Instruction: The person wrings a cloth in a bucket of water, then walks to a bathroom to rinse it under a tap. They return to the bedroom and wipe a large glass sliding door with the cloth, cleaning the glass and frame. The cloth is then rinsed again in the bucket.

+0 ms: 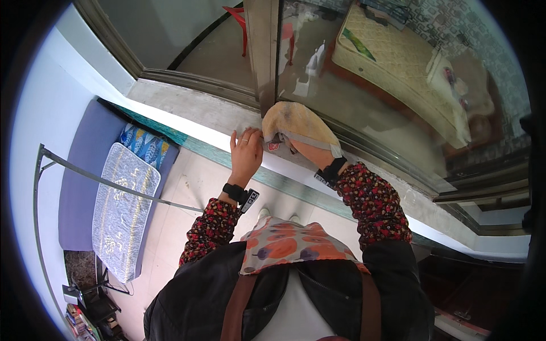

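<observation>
A yellow cloth (pixel 294 119) with a grey edge lies draped over my right hand (pixel 309 151), against the lower frame of a sliding glass window. The cloth hides most of that hand's fingers, though its grip shows in how the cloth bunches under the palm. My left hand (pixel 247 149), with a ring on one finger, rests its fingertips on the concrete window sill (pixel 204 108), just left of the cloth. A small red and white sticker or scrap (pixel 273 146) is on the sill between the hands.
Behind the glass are a mattress (pixel 384 64) and red plastic furniture (pixel 288 34). A metal rail (pixel 119 186) crosses the left side, over a blue sofa (pixel 81 170) with a patterned cover and a leaf-print cushion (pixel 145 143). Tiled floor lies below the sill.
</observation>
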Tool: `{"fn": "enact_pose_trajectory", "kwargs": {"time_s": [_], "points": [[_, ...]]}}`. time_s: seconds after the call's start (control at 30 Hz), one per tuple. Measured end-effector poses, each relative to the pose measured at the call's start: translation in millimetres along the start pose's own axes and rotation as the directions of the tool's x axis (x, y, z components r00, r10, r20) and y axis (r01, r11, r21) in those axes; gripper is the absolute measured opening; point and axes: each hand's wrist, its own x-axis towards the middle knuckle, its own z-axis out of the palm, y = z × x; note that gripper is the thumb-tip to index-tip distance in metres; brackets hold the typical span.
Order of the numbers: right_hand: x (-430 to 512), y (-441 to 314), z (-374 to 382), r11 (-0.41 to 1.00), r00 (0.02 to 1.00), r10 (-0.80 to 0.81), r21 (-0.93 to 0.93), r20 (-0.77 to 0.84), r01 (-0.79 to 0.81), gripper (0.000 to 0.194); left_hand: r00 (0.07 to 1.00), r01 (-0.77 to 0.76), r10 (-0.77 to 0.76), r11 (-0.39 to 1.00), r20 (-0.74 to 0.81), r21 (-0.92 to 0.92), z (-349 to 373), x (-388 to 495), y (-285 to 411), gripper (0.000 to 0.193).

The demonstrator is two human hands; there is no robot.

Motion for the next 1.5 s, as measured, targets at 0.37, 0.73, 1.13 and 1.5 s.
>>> {"fn": "enact_pose_trajectory", "kwargs": {"time_s": [0.37,0.73,1.13,1.5], "points": [[0,-21,8,0.995,0.992,0.095,-0.020,-0.080,-0.097,0.016,0.999,0.019,-0.021,0.997,-0.026,-0.079,-3,-6,3,0.034],[13,-20,-9,0.996,0.996,0.088,-0.002,-0.001,-0.088,0.015,0.997,0.039,-0.046,0.994,-0.065,-0.102,-8,-10,8,0.033],[19,-1,6,0.978,0.976,0.194,-0.058,-0.096,-0.200,0.026,0.999,0.027,-0.029,0.998,-0.028,-0.065,-6,-11,6,0.028],[22,3,-14,0.800,0.928,0.370,0.493,0.041,-0.341,0.031,0.999,0.008,-0.010,0.999,-0.042,-0.053,-3,-8,-3,0.020]]}}
